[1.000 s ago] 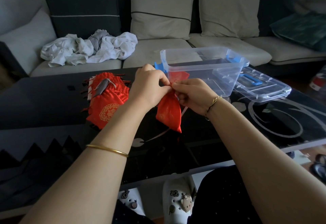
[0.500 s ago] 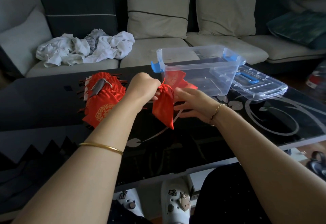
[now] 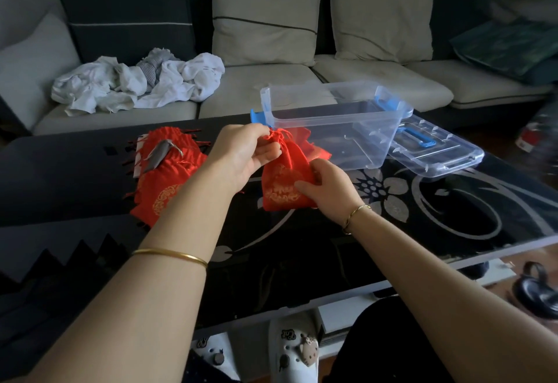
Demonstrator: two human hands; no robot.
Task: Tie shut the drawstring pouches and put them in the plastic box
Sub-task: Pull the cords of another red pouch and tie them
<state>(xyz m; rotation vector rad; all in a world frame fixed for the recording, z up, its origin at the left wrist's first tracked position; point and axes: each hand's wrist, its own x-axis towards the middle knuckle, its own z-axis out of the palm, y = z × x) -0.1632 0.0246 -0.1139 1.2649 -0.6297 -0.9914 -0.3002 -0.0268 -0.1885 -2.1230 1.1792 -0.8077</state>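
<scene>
Pile of red pouches lies left on the black table. Left hand pinches the gathered neck of one pouch, held just above the table. Right hand grips its lower body. Plastic box stands open just behind, lid beside it.

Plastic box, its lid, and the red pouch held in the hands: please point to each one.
plastic box (image 3: 362, 141), head view, clear front wall
lid (image 3: 437, 153), head view, flat top panel
red pouch (image 3: 280, 177), head view, gold-patterned body
</scene>
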